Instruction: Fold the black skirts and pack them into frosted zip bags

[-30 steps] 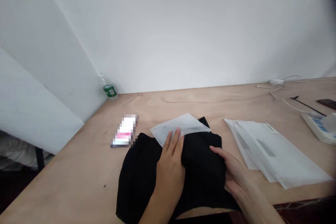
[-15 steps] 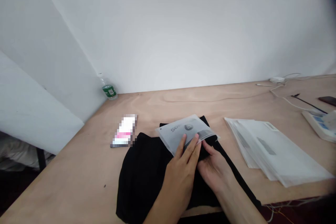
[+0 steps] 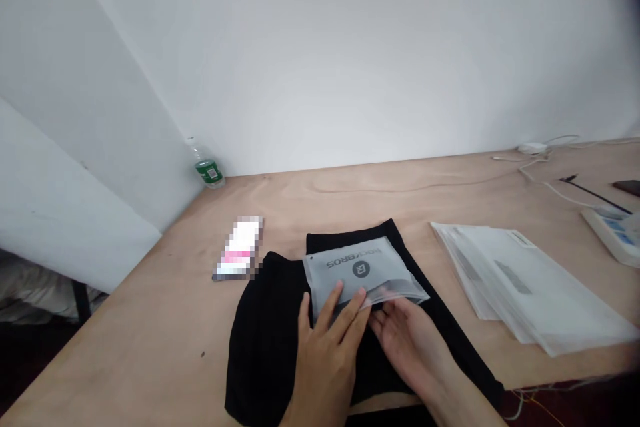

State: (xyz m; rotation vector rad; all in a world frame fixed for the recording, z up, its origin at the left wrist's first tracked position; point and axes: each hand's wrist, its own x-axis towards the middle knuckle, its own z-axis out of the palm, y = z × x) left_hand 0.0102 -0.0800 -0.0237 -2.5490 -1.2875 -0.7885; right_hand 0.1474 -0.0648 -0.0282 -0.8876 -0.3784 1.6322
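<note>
A translucent plastic bag [image 3: 345, 273] printed "ROCKBROS" lies on a black garment [image 3: 265, 340] spread over the table. Dark material shows through the bag's near part. My left hand [image 3: 330, 347] rests on the bag with its fingers spread, fingertips on its near half. Palm up, my right hand [image 3: 413, 340] is at the bag's open near edge, its fingers curled and partly under or inside the plastic. What those fingers grip is hidden.
Several translucent bags [image 3: 530, 293] lie stacked on the right. A phone [image 3: 240, 247] lies left of the garment, and a bottle [image 3: 209, 172] stands in the back corner. A power strip [image 3: 613, 233], cables [image 3: 535, 157] and a dark object [image 3: 627, 187] are at the right.
The bag has come down flatter and nearer, and its print is now readable. My left fingers have spread wider, and both hands have shifted slightly towards me.
</note>
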